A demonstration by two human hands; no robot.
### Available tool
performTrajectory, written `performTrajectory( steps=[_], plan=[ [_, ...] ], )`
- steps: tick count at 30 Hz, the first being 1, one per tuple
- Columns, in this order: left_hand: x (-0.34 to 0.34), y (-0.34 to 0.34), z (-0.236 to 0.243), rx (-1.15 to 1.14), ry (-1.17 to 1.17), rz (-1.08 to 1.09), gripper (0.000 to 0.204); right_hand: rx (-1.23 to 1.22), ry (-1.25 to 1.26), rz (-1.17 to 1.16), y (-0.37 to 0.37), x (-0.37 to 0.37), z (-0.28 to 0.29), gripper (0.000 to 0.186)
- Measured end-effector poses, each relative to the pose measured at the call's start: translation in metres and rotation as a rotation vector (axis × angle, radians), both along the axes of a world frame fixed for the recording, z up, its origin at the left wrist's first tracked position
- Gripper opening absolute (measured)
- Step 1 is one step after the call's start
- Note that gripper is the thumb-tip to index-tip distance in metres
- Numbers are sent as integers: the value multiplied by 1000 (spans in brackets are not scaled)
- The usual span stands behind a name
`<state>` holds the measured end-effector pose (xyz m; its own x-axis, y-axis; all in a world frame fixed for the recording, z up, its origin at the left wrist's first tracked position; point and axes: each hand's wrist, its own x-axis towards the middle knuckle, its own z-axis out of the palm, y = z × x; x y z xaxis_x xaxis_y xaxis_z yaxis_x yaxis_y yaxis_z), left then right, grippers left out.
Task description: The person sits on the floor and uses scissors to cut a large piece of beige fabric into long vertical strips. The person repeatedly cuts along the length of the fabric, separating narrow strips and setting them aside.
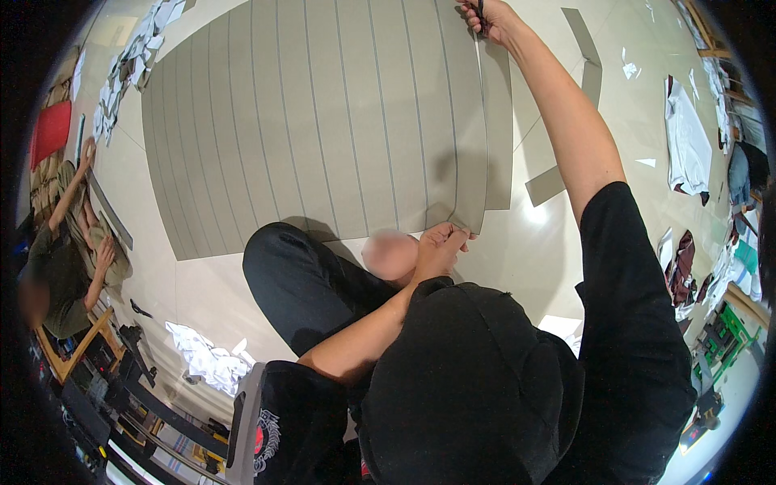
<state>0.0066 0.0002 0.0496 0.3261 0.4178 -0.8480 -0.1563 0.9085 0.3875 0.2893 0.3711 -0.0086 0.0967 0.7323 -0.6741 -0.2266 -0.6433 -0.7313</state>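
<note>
A large grey-beige sheet of cloth with dark parallel lines [323, 129] lies spread on the floor before me. At its near right corner my left hand [440, 246] is closed, pinching the edge between fingers and thumb. My right arm reaches to the far right end of the sheet. There my right hand [491, 24] is closed round black-handled scissors [482, 13]; their blades are mostly hidden. Along the right side runs a narrow strip of the same cloth [499, 137], with a thin gap beside it near the scissors.
Loose grey strips [546, 187] lie to the right. White scraps [141, 69] are heaped at the far left, with crumpled white cloth [210, 356] nearer. White garments [687, 141] lie far right. Another person [69, 250] sits at the left. My bent knee [283, 267] borders the sheet.
</note>
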Motion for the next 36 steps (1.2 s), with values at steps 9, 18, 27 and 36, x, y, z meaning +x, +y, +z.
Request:
performTrajectory(
  steps=[9, 18, 27, 36],
  plan=[
    [2, 0, 0, 23, 24, -6, 14, 10, -19, 3, -1, -4, 1, 25],
    [1, -1, 0, 29, 22, -15, 12, 20, -42, 8, -1, -6, 3, 24],
    [1, 0, 0, 14, -5, -7, 12, 46, -132, 12, -5, -6, 13, 24],
    [4, 6, 4, 116, -86, -405, 23, 491, -1506, 96, -81, 17, 10, 29]
  ],
)
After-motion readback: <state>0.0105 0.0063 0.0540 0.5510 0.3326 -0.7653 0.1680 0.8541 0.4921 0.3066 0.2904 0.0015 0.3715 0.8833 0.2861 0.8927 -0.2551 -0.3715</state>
